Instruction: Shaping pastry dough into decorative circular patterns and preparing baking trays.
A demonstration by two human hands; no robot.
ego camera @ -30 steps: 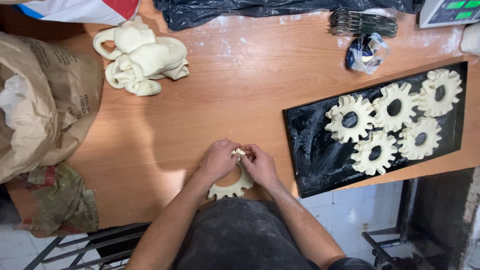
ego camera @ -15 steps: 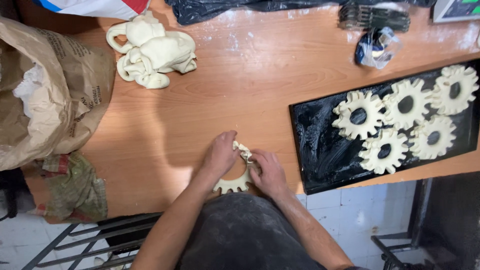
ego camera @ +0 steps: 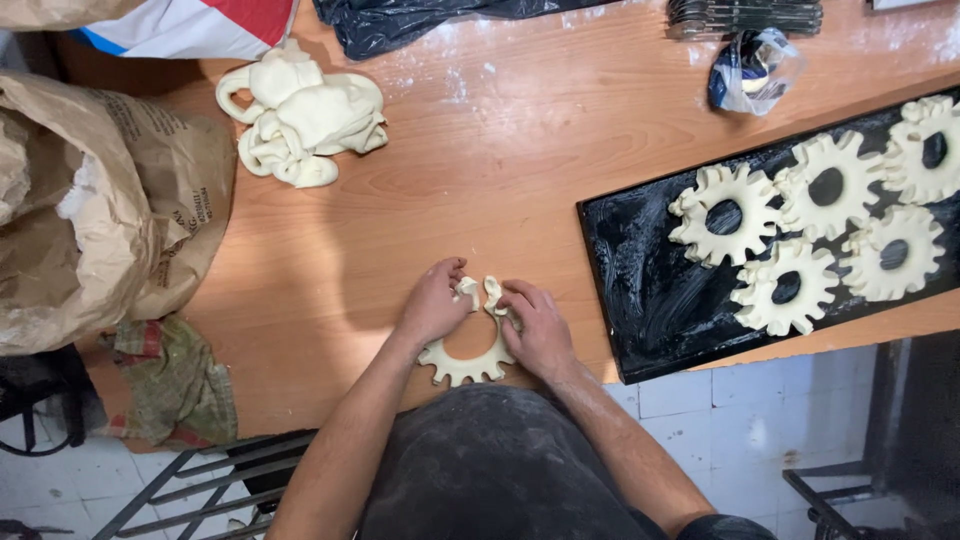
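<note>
A notched ring of pale dough [ego camera: 463,366] lies on the wooden table [ego camera: 480,170] near its front edge. My left hand [ego camera: 432,303] pinches one loose end of the ring. My right hand [ego camera: 535,325] pinches the other end; the two ends stand close together, slightly apart, between my fingers. The lower half of the ring shows its cut teeth below my hands.
A black greased tray [ego camera: 640,290] at the right holds several finished toothed dough rings [ego camera: 722,212]. A lump of raw dough [ego camera: 300,115] sits at the back left beside a brown paper flour sack [ego camera: 90,210]. A cloth [ego camera: 175,385] lies front left; a black plastic bag [ego camera: 420,20] and a small wrapped packet [ego camera: 750,68] lie at the back.
Both hands have stayed on the dough ring, working its two ends nearer together. The camera view has shifted slightly.
</note>
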